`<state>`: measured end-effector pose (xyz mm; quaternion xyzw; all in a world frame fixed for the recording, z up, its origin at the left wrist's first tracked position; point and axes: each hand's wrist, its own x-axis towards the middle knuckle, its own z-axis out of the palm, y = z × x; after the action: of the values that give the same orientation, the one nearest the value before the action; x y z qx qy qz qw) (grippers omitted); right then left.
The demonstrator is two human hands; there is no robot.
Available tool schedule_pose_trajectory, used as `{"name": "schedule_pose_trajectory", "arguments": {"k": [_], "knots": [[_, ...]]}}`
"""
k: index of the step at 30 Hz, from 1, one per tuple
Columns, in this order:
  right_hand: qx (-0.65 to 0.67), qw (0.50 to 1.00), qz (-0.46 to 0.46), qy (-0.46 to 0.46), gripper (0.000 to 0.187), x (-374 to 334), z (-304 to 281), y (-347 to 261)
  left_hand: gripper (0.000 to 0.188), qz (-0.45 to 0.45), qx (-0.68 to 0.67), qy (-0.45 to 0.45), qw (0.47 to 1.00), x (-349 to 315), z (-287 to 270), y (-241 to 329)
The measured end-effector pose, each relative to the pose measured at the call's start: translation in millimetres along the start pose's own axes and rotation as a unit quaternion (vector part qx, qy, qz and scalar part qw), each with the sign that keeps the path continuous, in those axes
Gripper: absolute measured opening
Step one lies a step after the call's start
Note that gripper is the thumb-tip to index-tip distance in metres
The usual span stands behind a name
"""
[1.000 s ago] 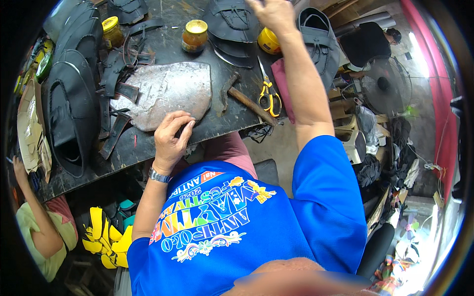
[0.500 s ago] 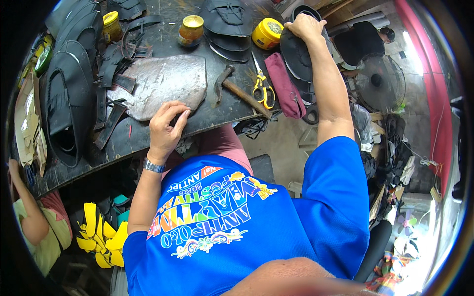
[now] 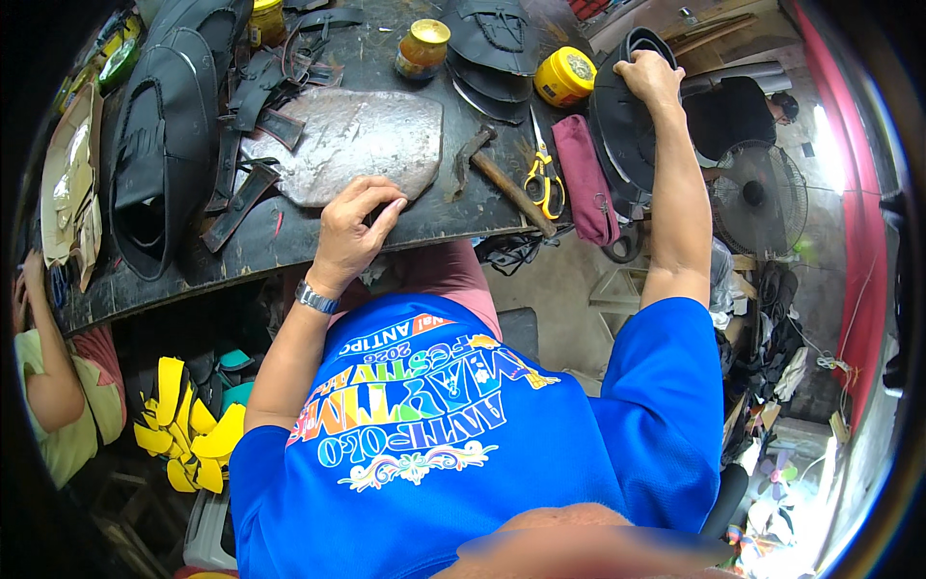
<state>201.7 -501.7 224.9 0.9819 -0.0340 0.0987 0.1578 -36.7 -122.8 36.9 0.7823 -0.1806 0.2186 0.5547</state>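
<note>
My right hand (image 3: pixel 653 81) reaches to the far right of the table. Its fingers are closed on the rim of a black leather shoe upper (image 3: pixel 617 130), which lies on others like it. Beside the near edge of a grey metal slab (image 3: pixel 352 135), my left hand (image 3: pixel 359 232) rests with fingers loosely curled and thumb close to them; nothing shows in it. To the right of the slab lie a wooden-handled hammer (image 3: pixel 506 186), yellow-handled scissors (image 3: pixel 545 183) and a maroon zip pouch (image 3: pixel 586 179).
Black uppers (image 3: pixel 164 154) line the table's left side, near dark straps (image 3: pixel 256 92). A glass jar (image 3: pixel 422 48), more stacked uppers (image 3: pixel 492 43) and a yellow tub (image 3: pixel 565 77) stand at the back. A fan (image 3: pixel 760 193) is at right; another person's arm (image 3: pixel 53 376) shows at left.
The whole view has shifted, so the table and its things sit farther right and higher. My right hand stays on the upper, and my left hand stays by the slab.
</note>
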Motion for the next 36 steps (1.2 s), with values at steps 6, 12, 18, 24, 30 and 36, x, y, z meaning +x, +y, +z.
{"name": "schedule_pose_trajectory", "arguments": {"k": [6, 12, 18, 24, 30, 36], "knots": [[-0.027, 0.996, -0.026, 0.081, 0.038, 1, -30, 10, 0.009, -0.005, -0.004, -0.003, 1.0, 0, -1, 1], [-0.032, 0.992, -0.061, 0.102, 0.041, 18, -56, 6, 0.009, 0.0, -0.009, -0.001, 1.0, 1, -1, 1], [0.042, 0.974, -0.131, 0.182, 0.036, 11, -71, -41, 0.008, -0.008, -0.009, -0.005, 1.0, 0, -2, 2], [0.146, 0.951, -0.184, 0.2, 0.039, 67, -91, -104, 0.008, -0.01, -0.011, -0.021, 1.0, 3, -3, 4], [0.193, 0.956, -0.16, 0.149, 0.044, 181, -48, -163, 0.008, -0.009, 0.002, 0.001, 1.0, 3, -2, 4], [0.203, 0.972, -0.117, 0.002, 0.052, 253, 58, -185, 0.009, -0.026, 0.007, -0.004, 1.0, 3, -3, 4]]}}
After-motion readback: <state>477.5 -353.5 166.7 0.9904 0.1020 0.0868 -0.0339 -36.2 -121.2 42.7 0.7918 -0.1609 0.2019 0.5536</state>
